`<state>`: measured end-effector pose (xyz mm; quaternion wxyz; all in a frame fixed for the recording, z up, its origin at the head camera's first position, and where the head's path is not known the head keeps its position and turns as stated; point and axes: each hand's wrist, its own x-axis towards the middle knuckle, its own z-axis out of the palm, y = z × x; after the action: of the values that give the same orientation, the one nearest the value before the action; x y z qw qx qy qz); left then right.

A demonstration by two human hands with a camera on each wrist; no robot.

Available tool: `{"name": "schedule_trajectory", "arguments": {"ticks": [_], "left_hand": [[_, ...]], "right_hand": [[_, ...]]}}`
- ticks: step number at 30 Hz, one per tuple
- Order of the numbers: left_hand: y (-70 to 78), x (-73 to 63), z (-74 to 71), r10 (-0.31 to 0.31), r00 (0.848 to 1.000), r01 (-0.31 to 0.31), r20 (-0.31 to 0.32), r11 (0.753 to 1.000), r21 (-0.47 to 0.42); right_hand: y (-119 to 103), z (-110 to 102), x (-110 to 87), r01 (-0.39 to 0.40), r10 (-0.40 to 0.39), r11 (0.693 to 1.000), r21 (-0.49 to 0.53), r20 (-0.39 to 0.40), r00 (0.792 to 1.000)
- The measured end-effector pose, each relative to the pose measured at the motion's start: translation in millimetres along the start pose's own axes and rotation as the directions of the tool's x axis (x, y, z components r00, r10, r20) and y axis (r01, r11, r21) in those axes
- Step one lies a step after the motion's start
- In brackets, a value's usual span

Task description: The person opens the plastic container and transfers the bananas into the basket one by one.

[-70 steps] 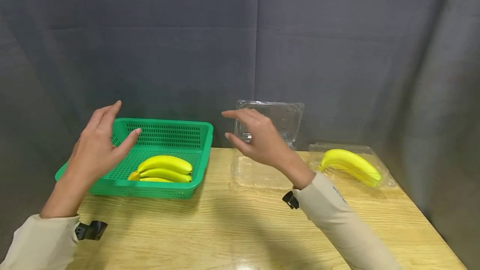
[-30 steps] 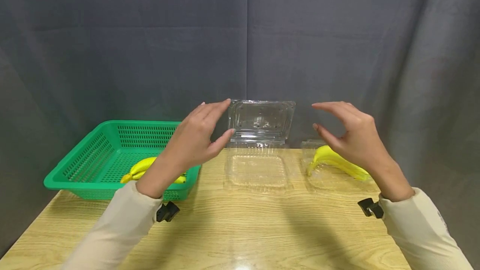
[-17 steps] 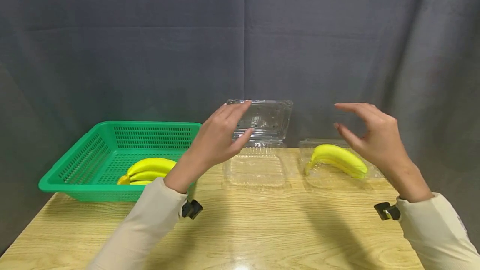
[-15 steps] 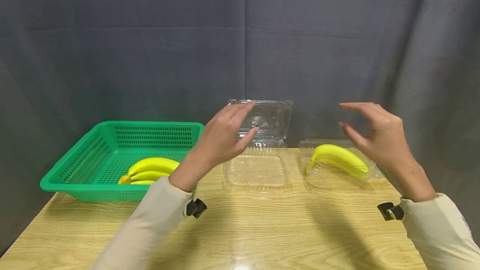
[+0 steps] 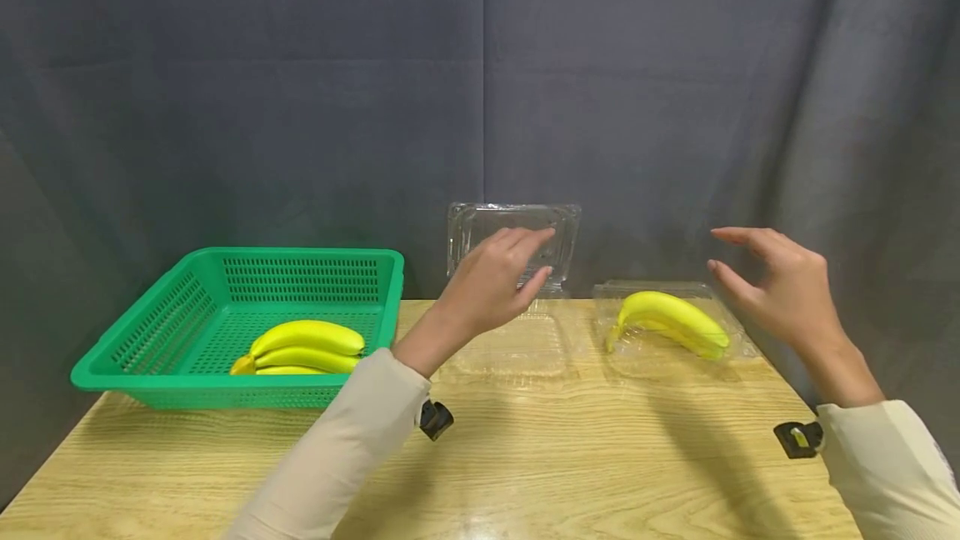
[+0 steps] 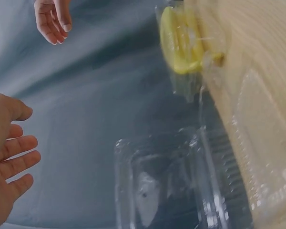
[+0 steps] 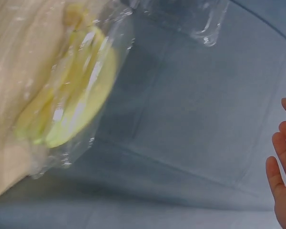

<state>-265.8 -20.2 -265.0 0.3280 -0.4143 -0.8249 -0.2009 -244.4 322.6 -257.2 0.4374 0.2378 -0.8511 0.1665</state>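
My left hand (image 5: 491,282) is raised in front of the clear plastic clamshell box (image 5: 517,348), its fingers and thumb spread apart around nothing. The box's lid (image 5: 468,232) stands upright behind, partly covered by the hand. Off to the right, my right hand (image 5: 787,286) hovers with thumb and fingers parted and holds nothing. Nearest to it is a second clear clamshell box (image 7: 88,143) with a bunch of bananas (image 5: 671,319) inside; in the right wrist view clear plastic covers the bananas. Another bunch of bananas (image 5: 307,340) lies in the green basket (image 5: 225,394).
The wooden table (image 5: 570,457) ends at a right edge beside the second box. A grey curtain (image 5: 300,107) hangs behind everything. The basket takes up the left end of the table.
Both hands have moved to the right, the left from over the basket to the empty box, the right from that box past the filled one. The bananas and boxes stay in place.
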Motion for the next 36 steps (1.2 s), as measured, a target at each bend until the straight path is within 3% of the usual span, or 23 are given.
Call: {"name": "schedule_trajectory", "arguments": {"ticks": [8,13,22,36], "left_hand": [[9.9,7.6,30.6,0.023,0.999,-0.022,0.033,0.999,-0.027],[16.1,10.5,45.3,-0.004,0.999,0.007,0.054,0.998,-0.061],[24.6,12.8,73.9,0.008,0.999,-0.004,0.054,0.997,-0.081],[36.3,5.0,111.2,-0.024,0.993,0.022,0.117,1.000,0.019]], "right_hand": [[23,-4,-17.9,-0.066,0.066,0.998,-0.015,0.011,0.998],[35,-7,-27.0,-0.101,0.102,0.995,-0.026,0.015,0.995],[60,-7,-47.5,-0.148,0.150,0.988,-0.047,0.042,0.988],[76,-8,-78.9,-0.198,0.212,0.975,-0.100,0.155,0.965]]}}
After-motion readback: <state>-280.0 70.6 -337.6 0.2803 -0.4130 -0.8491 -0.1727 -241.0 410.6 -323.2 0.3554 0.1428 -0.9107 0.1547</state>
